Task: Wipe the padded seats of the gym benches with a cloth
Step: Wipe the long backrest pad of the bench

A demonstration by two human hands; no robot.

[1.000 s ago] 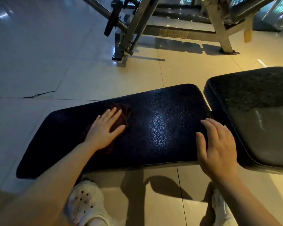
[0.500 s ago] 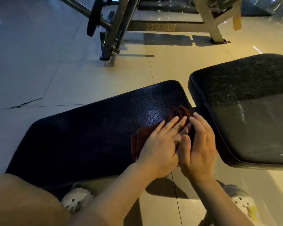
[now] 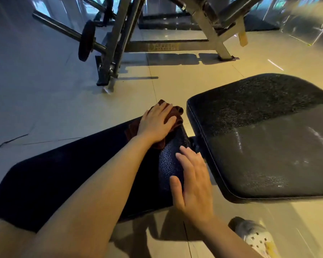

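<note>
- The left hand [image 3: 156,123] lies flat, fingers spread, pressing the cloth [image 3: 172,114] onto the long pad [image 3: 67,175].
- The cloth looks soft and limp; palm pressure suits it best.
- The right hand [image 3: 193,185] rests open on the pad's end.

Cloth [image 3: 172,116] on seat pad [image 3: 63,175], prob. far corner

The left hand [image 3: 156,122] covers most of a dark red cloth [image 3: 176,113]. The left forearm hides the middle of the long black pad [image 3: 54,179]. The wider pad [image 3: 259,142] runs off the right edge. A shoe [image 3: 254,237] is cut off below.
</note>
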